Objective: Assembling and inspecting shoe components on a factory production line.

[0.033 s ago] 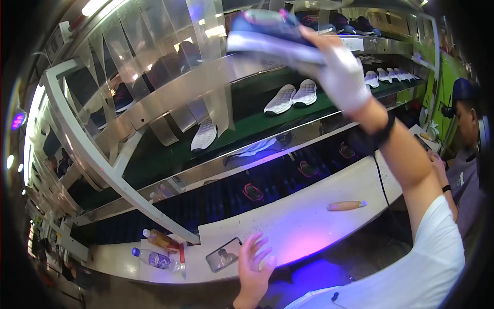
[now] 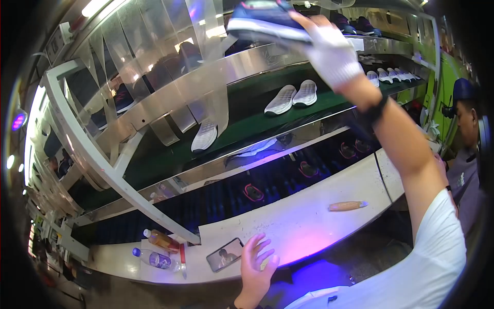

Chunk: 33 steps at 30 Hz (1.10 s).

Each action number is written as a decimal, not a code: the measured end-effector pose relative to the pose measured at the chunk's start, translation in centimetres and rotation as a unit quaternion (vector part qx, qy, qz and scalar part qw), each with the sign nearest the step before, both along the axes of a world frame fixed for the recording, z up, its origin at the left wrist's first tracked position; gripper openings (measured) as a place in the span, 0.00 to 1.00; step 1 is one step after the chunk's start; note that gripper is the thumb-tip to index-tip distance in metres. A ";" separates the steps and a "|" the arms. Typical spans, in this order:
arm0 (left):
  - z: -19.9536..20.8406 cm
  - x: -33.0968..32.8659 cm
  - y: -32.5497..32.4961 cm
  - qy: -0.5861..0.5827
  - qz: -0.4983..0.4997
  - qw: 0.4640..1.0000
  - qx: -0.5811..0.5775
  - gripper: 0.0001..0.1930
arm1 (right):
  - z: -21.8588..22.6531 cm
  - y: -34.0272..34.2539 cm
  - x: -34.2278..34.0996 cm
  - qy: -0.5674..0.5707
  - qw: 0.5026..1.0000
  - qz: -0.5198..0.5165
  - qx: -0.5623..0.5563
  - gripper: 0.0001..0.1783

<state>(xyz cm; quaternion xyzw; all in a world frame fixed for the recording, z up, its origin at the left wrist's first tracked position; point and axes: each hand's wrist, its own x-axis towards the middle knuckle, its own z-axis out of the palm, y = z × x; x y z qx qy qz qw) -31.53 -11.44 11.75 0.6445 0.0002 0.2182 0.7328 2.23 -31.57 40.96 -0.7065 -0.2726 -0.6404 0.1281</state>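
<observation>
My right hand (image 2: 332, 51), in a white glove, is raised high and grips a dark blue shoe (image 2: 262, 18) with a white sole by its heel end, up at the metal top shelf (image 2: 206, 77). My left hand (image 2: 256, 262) rests low on the white workbench (image 2: 309, 221) with its fingers spread and holds nothing. A phone (image 2: 225, 254) lies flat just left of it. A wooden-handled tool (image 2: 347, 206) lies further right on the bench.
A pair of white shoe parts (image 2: 293, 97) and a single one (image 2: 205, 135) ride on the green belt (image 2: 247, 129). Dark shoes (image 2: 253, 192) sit on the black belt below. Two bottles (image 2: 154, 258) lie at the bench's left end. A person in a cap (image 2: 465, 154) stands at right.
</observation>
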 end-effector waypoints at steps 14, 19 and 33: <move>-9.8 19.8 7.4 0.138 0.226 0.935 0.234 0.40 | -12.6 23.6 0.3 0.391 0.818 0.277 -0.320 0.24; -8.3 30.5 8.3 0.261 0.265 0.928 -0.025 0.46 | -14.1 25.0 0.7 0.384 0.815 0.338 -0.272 0.28; -6.3 17.7 3.5 0.252 -0.070 0.883 -0.391 0.15 | -14.2 23.0 0.0 0.177 0.924 0.224 -0.252 0.10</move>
